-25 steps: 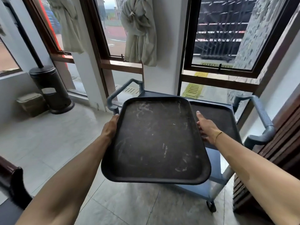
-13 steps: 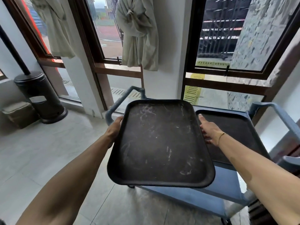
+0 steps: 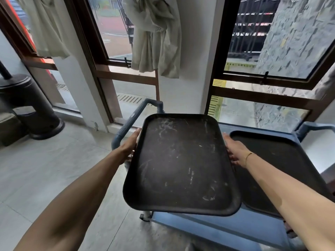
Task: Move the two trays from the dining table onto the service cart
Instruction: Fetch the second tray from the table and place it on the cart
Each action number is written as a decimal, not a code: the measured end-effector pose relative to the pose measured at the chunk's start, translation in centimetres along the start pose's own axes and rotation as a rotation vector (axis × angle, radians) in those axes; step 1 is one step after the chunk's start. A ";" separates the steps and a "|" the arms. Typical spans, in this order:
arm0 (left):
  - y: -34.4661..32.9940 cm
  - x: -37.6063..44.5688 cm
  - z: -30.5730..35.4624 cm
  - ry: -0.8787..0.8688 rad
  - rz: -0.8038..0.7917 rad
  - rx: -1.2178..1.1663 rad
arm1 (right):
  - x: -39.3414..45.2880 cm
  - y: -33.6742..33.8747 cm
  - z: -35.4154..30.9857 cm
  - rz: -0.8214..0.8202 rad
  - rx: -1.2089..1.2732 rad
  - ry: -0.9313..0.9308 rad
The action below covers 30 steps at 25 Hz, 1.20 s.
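While both hands, left [image 3: 129,145] and right [image 3: 235,153], clamped the tray's [image 3: 181,163] long rims, I judged it stiff, light, slick.

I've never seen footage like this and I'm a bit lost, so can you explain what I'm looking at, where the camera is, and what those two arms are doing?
There is no machine here. The camera sits on a person's head and looks forward and down, so the two bare arms reaching into the picture are that person's own. The wide lens bends the windows and floor.

The left hand and the right hand grip the opposite long edges of a dark, scuffed held tray, carried in the air over the left part of a blue service cart. A second tray already lies on the cart's top, to the right. The dining table is not in view. The cart stands by tall windows with tied-up curtains.
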<state>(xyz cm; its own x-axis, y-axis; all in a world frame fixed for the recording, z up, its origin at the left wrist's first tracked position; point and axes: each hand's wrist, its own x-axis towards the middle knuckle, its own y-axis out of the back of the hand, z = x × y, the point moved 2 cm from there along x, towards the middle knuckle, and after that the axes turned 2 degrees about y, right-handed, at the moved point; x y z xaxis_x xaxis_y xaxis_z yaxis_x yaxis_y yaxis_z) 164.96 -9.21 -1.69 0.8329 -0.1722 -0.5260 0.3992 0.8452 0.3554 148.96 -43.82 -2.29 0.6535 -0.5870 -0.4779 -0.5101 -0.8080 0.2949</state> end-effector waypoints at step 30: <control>-1.2 21.2 3.8 0.106 -0.379 0.320 | 11.1 -5.9 1.4 0.095 0.086 -0.309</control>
<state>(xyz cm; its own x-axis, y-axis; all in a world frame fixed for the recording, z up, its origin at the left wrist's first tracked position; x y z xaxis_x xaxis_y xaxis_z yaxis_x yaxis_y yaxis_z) 183.61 -15.81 -10.37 0.5700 -0.3704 -0.7334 0.7771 0.5331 0.3346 158.45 -45.50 -10.50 0.4070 -0.6054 -0.6840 -0.6147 -0.7354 0.2852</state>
